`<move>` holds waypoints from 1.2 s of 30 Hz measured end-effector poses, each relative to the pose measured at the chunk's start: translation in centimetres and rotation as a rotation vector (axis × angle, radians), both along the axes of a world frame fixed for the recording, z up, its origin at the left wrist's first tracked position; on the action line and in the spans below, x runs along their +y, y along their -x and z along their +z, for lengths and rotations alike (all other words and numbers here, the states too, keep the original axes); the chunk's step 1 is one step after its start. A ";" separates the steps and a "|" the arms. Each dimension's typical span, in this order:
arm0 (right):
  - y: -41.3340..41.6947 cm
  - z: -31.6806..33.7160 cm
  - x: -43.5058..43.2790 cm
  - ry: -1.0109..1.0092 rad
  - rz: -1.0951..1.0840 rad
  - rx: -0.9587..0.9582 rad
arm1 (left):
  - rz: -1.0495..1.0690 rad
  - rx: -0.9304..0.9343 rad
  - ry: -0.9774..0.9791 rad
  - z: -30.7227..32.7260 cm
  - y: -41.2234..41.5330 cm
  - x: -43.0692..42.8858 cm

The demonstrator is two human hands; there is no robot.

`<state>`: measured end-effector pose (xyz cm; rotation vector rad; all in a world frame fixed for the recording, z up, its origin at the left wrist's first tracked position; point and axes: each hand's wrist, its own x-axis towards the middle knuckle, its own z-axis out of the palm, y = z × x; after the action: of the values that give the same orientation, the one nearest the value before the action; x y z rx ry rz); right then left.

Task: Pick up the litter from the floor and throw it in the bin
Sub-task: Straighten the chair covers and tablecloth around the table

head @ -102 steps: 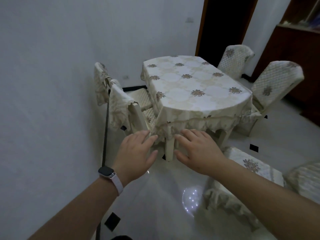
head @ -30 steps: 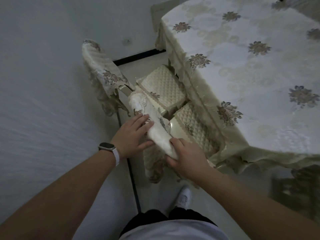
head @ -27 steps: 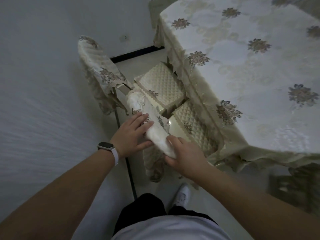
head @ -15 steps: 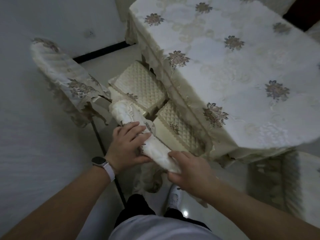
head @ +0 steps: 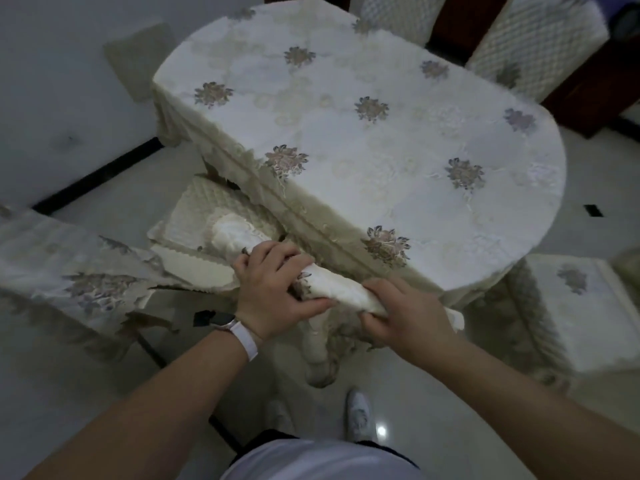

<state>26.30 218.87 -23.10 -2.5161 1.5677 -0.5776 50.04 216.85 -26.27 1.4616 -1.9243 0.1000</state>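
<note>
Gripping the covered chair back (head: 341,289) are left hand (head: 273,289) and right hand (head: 407,315).

Draped table (head: 363,140), covered chairs (head: 540,39), perhaps cabinet (head: 585,84)

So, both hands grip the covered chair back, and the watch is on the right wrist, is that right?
Not quite: the head view shows the watch on the left wrist. The left hand and right hand do grip the chair back.
</note>
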 end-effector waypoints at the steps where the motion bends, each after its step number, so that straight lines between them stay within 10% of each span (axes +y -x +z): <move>1: -0.3 0.0 -0.2 0.022 -0.033 -0.011 | -0.012 0.005 -0.017 0.3 -0.1 -0.5; 23: -2.5 -0.2 -7.4 0.266 -0.221 -0.027 | -0.233 -0.119 -0.245 3.8 -4.0 -9.5; 36: -4.9 -0.1 -8.3 0.248 -0.352 0.031 | -0.504 -0.089 -0.054 1.1 -8.6 -16.4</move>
<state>31.21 210.58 -23.23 -2.4326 2.0889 -0.8236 58.59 200.40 -25.14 0.9770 -2.3241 -0.1217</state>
